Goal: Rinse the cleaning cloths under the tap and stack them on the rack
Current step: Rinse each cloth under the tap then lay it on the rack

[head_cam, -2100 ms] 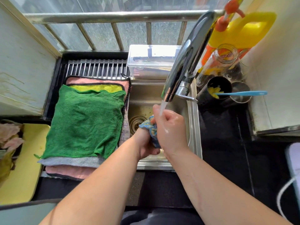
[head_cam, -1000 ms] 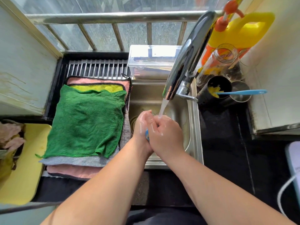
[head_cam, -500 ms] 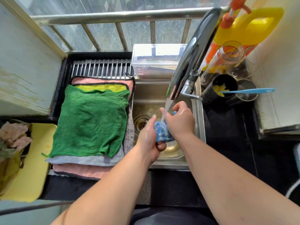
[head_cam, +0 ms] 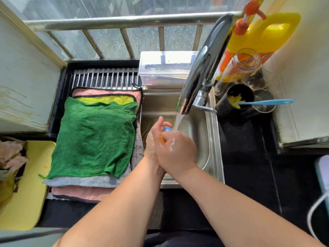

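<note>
On the rack [head_cam: 105, 77] at the left, a stack is seen with a green cloth [head_cam: 94, 138] laid on top. Further right, over the sink [head_cam: 211, 139], the left hand [head_cam: 154, 139] is pressed with nearly straight fingers against the blue cloth [head_cam: 167, 128], of which only a small corner is shown. The cloth is wrapped by the curled fingers of the right hand [head_cam: 176, 152], and water [head_cam: 179, 121] is poured over both from the tap [head_cam: 204, 68]. Soaked, the cloth is judged soft, limp, water-heavy and somewhat slippery. It would best be wrung, then taken by two corners to be spread flat.
</note>
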